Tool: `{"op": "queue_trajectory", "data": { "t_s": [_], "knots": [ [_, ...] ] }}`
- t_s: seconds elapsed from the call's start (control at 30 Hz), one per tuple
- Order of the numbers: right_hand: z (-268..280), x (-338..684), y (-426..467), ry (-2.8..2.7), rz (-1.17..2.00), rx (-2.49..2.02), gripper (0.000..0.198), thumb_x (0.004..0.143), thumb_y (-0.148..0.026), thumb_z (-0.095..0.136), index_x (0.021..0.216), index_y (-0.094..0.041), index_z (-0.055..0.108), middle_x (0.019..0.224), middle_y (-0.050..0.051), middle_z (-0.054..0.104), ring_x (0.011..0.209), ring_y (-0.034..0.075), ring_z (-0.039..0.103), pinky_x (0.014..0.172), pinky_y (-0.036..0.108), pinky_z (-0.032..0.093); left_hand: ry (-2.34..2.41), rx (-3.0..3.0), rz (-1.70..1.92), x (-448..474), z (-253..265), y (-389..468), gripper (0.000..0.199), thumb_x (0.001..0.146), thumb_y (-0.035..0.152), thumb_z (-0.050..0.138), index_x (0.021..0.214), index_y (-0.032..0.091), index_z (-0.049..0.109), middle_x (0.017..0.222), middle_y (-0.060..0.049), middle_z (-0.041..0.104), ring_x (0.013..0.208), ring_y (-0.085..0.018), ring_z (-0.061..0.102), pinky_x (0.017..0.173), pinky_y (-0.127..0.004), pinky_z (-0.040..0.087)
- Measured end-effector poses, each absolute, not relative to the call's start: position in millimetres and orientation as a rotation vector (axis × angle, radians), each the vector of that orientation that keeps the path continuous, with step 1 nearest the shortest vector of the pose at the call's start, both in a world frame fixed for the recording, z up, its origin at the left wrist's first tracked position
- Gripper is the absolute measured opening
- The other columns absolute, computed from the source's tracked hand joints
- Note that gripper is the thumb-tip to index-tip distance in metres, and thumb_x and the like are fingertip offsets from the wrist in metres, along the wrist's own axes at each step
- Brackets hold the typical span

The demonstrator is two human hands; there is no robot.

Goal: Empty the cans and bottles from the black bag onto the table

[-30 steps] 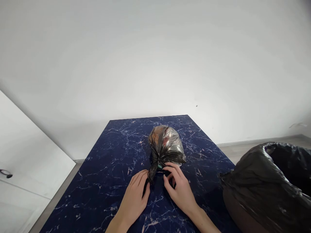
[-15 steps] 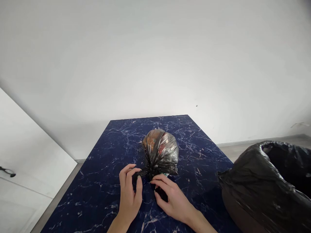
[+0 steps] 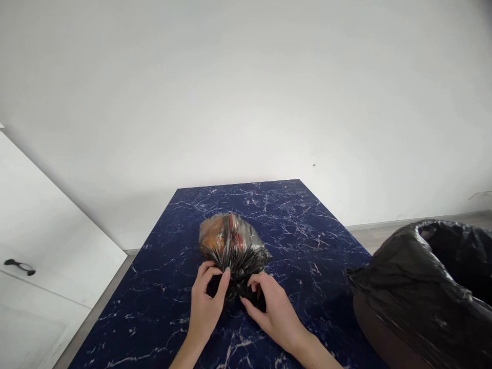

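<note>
A small black plastic bag (image 3: 230,243), stuffed with orange and red contents that show through, lies on the dark blue marble-patterned table (image 3: 292,220). Its gathered neck points toward me. My left hand (image 3: 205,302) pinches the twisted neck from the left, thumb and fingers closed on the plastic. From the right, my right hand (image 3: 271,310) grips the same neck, its fingers curled around the dark plastic. The two hands nearly touch at the knot area.
A bin lined with a large black bag (image 3: 423,292) stands at the table's right, its mouth open. A white cabinet door with a dark handle (image 3: 19,266) is at the left. A white wall rises behind the table.
The small bag has shifted left and a little nearer to me. Both hands closed in on its neck, the left hand curling from flat on the table into a pinch.
</note>
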State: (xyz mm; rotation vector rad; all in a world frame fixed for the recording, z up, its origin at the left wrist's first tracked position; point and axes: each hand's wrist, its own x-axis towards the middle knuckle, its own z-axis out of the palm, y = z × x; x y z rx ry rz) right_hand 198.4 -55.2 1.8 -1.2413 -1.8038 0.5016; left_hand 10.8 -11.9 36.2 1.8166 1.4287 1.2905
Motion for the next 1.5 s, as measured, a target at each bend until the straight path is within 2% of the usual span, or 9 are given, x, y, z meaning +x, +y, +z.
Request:
{"op": "queue_trajectory", "data": {
  "t_s": [0.13,0.3,0.5,0.77,0.9,1.1,1.27,1.4,1.5],
  "knots": [
    [1.8,200.4,-54.3,-1.830,0.382,-1.212,0.004,0.104,-0.025,0.060,0.103,-0.027,0.057,0.097,0.002,0.063,0.084,0.020,0.060,0.075,0.034,0.047,1.336,1.675,1.294,9.0,42.6,-14.1,0.037,0.096,0.055,0.067,0.076,0.024,0.062,0.079,-0.001,0.051,0.072,-0.019,0.057,0.067,-0.028,0.048],
    [1.7,202.2,-54.0,-1.760,0.350,-1.147,0.009,0.104,-0.024,0.061,0.096,-0.025,0.057,0.098,0.004,0.061,0.082,0.019,0.060,0.069,0.032,0.046,1.235,1.394,1.439,-4.2,48.6,-6.9,0.040,0.089,0.054,0.077,0.072,0.022,0.060,0.074,0.002,0.045,0.068,-0.014,0.046,0.064,-0.024,0.043],
    [3.8,205.7,-52.2,-1.674,0.391,-1.129,0.011,0.104,-0.024,0.058,0.093,-0.025,0.060,0.108,0.008,0.062,0.076,0.017,0.061,0.067,0.031,0.050,1.071,0.943,1.617,-27.5,61.6,10.9,0.043,0.074,0.053,0.091,0.069,0.020,0.063,0.072,0.002,0.051,0.068,-0.014,0.047,0.062,-0.024,0.046],
    [3.6,210.8,-45.8,-1.491,0.417,-1.197,0.020,0.101,-0.022,0.057,0.082,-0.024,0.052,0.102,0.007,0.064,0.082,0.019,0.064,0.071,0.031,0.053,0.878,0.383,1.790,-57.9,70.6,29.0,0.017,0.082,0.028,0.082,0.080,0.021,0.067,0.073,0.003,0.065,0.068,-0.014,0.064,0.070,-0.025,0.057],
    [2.4,210.9,-45.4,-1.453,0.413,-1.214,0.009,0.098,-0.020,0.058,0.092,-0.024,0.053,0.104,0.007,0.064,0.091,0.021,0.064,0.079,0.034,0.055,0.911,0.254,1.796,-67.8,79.2,29.7,0.013,0.086,0.029,0.077,0.081,0.021,0.069,0.073,0.003,0.070,0.064,-0.014,0.067,0.069,-0.025,0.059],
    [8.3,203.4,-55.6,-1.659,0.404,-1.158,0.052,0.095,-0.022,0.067,0.144,-0.030,0.051,0.129,0.012,0.060,0.119,0.028,0.059,0.100,0.047,0.056,1.087,0.608,1.654,-48.9,90.4,7.0,0.039,0.087,0.056,0.077,0.111,0.024,0.075,0.105,-0.005,0.078,0.098,-0.026,0.075,0.083,-0.033,0.063],
    [7.8,199.9,-59.2,-1.826,0.376,-1.057,0.022,0.095,-0.014,0.063,0.108,-0.031,0.068,0.107,0.006,0.062,0.104,0.025,0.060,0.089,0.044,0.055,1.373,0.802,1.787,-31.2,88.3,-28.4,0.038,0.094,0.058,0.068,0.119,0.029,0.065,0.113,-0.001,0.067,0.106,-0.023,0.067,0.086,-0.031,0.058],
    [12.8,198.1,-63.8,-1.887,0.455,-0.990,0.023,0.087,-0.008,0.063,0.099,-0.027,0.064,0.108,0.006,0.059,0.106,0.025,0.058,0.089,0.044,0.053,1.587,1.204,2.252,-25.4,81.0,-69.1,0.031,0.093,0.037,0.072,0.117,0.029,0.055,0.117,0.001,0.056,0.107,-0.019,0.059,0.101,-0.035,0.049],
    [18.9,197.2,-70.1,-1.944,0.506,-0.944,0.025,0.080,-0.006,0.062,0.096,-0.026,0.061,0.112,0.006,0.057,0.109,0.026,0.057,0.091,0.045,0.052,1.580,1.865,2.134,-17.6,73.2,-101.6,0.015,0.096,0.025,0.063,0.109,0.029,0.056,0.110,-0.003,0.055,0.097,-0.022,0.059,0.092,-0.040,0.050]
  ]
}}
